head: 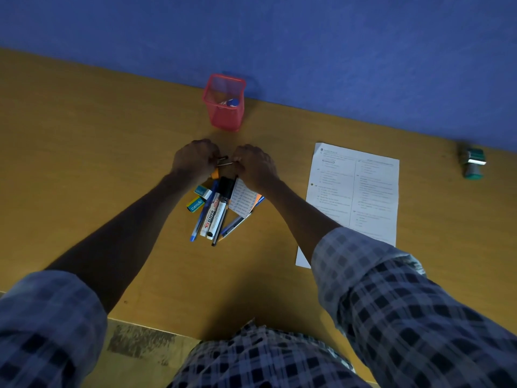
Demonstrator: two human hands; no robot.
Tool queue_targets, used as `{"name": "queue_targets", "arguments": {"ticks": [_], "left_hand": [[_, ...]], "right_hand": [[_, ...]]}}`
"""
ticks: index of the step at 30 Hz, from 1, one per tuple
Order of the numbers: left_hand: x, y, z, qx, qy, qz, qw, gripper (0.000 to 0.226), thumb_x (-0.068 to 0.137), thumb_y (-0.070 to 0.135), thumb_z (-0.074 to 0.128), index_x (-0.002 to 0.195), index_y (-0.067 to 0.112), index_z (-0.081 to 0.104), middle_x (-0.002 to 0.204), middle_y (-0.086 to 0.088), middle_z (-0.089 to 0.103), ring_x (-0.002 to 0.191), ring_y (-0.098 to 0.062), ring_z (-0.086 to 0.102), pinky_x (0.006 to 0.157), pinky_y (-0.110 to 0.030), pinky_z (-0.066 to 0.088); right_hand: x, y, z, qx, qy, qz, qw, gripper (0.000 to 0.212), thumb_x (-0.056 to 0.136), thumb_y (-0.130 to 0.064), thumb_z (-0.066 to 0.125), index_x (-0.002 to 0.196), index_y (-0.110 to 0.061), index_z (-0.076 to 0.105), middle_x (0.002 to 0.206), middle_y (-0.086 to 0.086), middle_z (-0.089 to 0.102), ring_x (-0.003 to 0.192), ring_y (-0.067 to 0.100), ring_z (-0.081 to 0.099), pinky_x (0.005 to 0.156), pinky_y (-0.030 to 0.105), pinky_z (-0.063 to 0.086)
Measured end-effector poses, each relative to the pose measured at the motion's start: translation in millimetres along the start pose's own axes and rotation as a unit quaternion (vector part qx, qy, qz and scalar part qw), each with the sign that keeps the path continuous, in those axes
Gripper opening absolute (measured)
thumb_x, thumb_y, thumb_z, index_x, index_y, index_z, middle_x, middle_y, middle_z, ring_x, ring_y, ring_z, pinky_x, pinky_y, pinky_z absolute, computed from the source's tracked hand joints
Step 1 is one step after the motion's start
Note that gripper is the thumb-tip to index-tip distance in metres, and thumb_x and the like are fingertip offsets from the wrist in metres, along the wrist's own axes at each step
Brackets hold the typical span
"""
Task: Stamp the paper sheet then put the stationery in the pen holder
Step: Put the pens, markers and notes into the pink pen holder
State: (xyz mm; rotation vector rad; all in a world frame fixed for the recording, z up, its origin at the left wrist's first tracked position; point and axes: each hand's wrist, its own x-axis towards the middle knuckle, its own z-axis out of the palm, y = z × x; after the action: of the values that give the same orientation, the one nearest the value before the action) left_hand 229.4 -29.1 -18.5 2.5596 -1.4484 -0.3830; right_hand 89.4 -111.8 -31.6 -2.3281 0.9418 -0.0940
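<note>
Your left hand (pixel 194 161) and right hand (pixel 253 165) both curl tight around thin pens (pixel 223 161), just in front of the red pen holder (pixel 224 103). Pens are light, stiff and slippery, so hold their middles

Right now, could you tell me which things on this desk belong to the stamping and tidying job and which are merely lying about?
Part of the job:
paper sheet
stamp
red pen holder
pile of pens, marker and erasers
thin items gripped by left hand and right hand

Merely there:
desk
blue wall
</note>
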Motion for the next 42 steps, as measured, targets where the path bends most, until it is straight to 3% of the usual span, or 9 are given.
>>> {"name": "queue_targets", "arguments": {"ticks": [5,10,14,17,23,27,33,39,42], "left_hand": [[2.7,-2.2,-8.1,0.007,0.018,0.028,0.999,0.019,0.095,0.020,0.053,0.111,0.017,0.064,0.103,-0.015,0.070,0.095,-0.040,0.065,0.073,-0.039,0.048],[7.4,-3.5,-22.3,-0.071,0.105,0.070,0.990,0.024,0.096,0.020,0.050,0.118,0.018,0.060,0.096,-0.014,0.072,0.089,-0.041,0.067,0.071,-0.046,0.052],[14.1,1.8,-41.4,-0.164,0.176,0.132,0.962,0.039,0.095,0.007,0.045,0.133,0.015,0.052,0.096,-0.009,0.071,0.078,-0.026,0.067,0.069,-0.034,0.051],[24.0,7.9,-55.1,-0.209,0.211,0.126,0.947,0.045,0.093,0.007,0.046,0.138,0.009,0.049,0.105,-0.010,0.070,0.077,-0.012,0.063,0.073,-0.021,0.046],[38.8,17.8,-83.7,-0.267,0.267,0.137,0.916,0.034,0.092,0.015,0.050,0.123,0.006,0.059,0.100,-0.014,0.070,0.085,-0.015,0.068,0.071,-0.014,0.052],[48.6,20.8,-91.8,-0.246,0.287,0.102,0.920,0.030,0.093,0.020,0.053,0.120,0.010,0.061,0.100,-0.008,0.073,0.090,-0.016,0.071,0.076,-0.024,0.056],[55.1,22.6,-86.2,-0.155,0.299,0.081,0.938,0.030,0.092,0.026,0.052,0.118,0.016,0.063,0.101,0.000,0.075,0.093,-0.017,0.071,0.075,-0.031,0.055],[61.8,19.1,-65.1,-0.089,0.256,0.057,0.961,0.027,0.091,0.030,0.051,0.111,0.017,0.063,0.098,-0.006,0.076,0.084,-0.032,0.069,0.070,-0.039,0.052],[60.8,15.6,-58.6,-0.067,0.227,0.052,0.970,0.036,0.088,0.035,0.052,0.119,0.019,0.059,0.105,-0.009,0.074,0.092,-0.037,0.066,0.074,-0.042,0.053]], "right_hand": [[2.5,2.0,-13.3,0.176,0.051,0.065,0.981,0.015,0.087,-0.017,0.064,0.099,-0.016,0.072,0.101,0.004,0.074,0.096,0.020,0.068,0.088,0.038,0.054],[5.7,6.8,-36.1,0.297,0.111,0.087,0.945,0.015,0.086,-0.011,0.067,0.099,-0.010,0.074,0.097,0.005,0.075,0.090,0.013,0.069,0.091,0.037,0.055],[7.0,7.0,-59.7,0.310,0.192,0.062,0.929,0.015,0.087,-0.006,0.065,0.098,-0.007,0.074,0.097,0.006,0.074,0.088,0.014,0.067,0.086,0.035,0.054],[9.6,1.7,-79.8,0.316,0.255,0.036,0.913,0.014,0.086,-0.006,0.064,0.096,-0.007,0.074,0.093,0.004,0.074,0.087,0.014,0.067,0.082,0.032,0.054],[16.6,-8.3,-101.5,0.319,0.365,0.029,0.874,0.015,0.087,-0.010,0.066,0.102,-0.009,0.067,0.091,0.000,0.073,0.087,0.008,0.069,0.083,0.030,0.056],[24.9,-11.4,-105.4,0.270,0.373,0.016,0.888,0.016,0.086,-0.014,0.069,0.101,-0.007,0.066,0.095,0.001,0.073,0.090,0.011,0.068,0.082,0.034,0.057],[38.2,-17.2,-99.0,0.121,0.342,-0.011,0.932,0.014,0.090,-0.025,0.063,0.101,-0.018,0.067,0.097,-0.004,0.071,0.094,0.010,0.064,0.073,0.026,0.053],[48.1,-21.2,-90.2,0.043,0.313,-0.034,0.948,0.016,0.090,-0.025,0.059,0.101,-0.016,0.067,0.095,-0.003,0.072,0.092,0.019,0.065,0.082,0.035,0.050],[49.0,-20.1,-86.8,0.041,0.275,-0.036,0.960,0.023,0.092,-0.027,0.057,0.111,-0.016,0.065,0.105,-0.001,0.072,0.098,0.022,0.066,0.086,0.035,0.051]]}}
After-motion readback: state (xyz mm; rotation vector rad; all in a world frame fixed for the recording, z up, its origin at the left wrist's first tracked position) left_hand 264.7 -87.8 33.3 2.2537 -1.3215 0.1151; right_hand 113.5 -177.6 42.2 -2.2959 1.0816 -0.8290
